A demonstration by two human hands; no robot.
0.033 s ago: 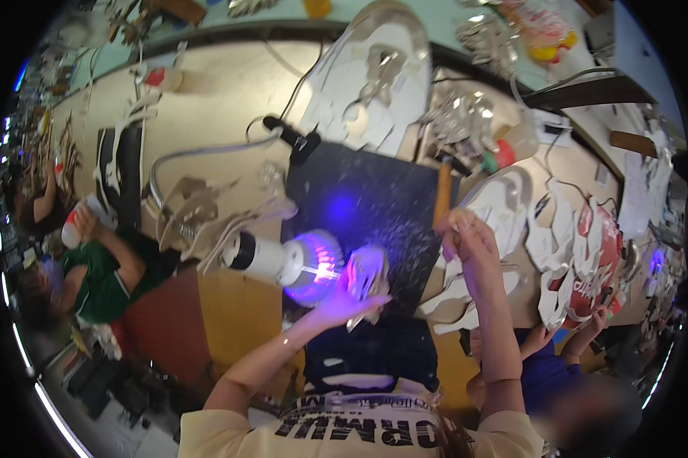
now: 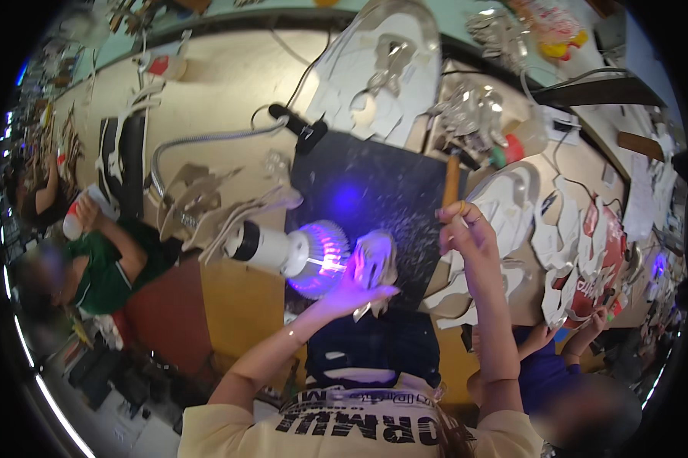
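My left hand [image 2: 349,296] is closed around a pale, curved bundle of cut pieces [image 2: 376,263], lit purple by the lamp beside it. The bundle is over the near edge of a black mat [image 2: 374,179]. Touching or very near my left hand is the lamp [image 2: 317,259], with a white body, ribbed head and violet light. My right hand [image 2: 468,229] is raised at the mat's right side, its fingertips pinched together; whatever is between them is too small to tell. Just beyond those fingertips is a brown wooden handle [image 2: 452,179].
A flexible metal lamp neck [image 2: 206,140] runs from a black clamp [image 2: 307,136]. Pale cut pieces lie left [image 2: 241,214] and right [image 2: 504,198] of the mat. A clear tray [image 2: 428,46] with white pieces stands at the back. People sit at left [image 2: 115,244] and right [image 2: 546,359].
The view has shifted slightly, moving the table things a little up and to the right. My left hand still holds the bundle beside the lamp; my right hand remains pinched near the wooden handle.
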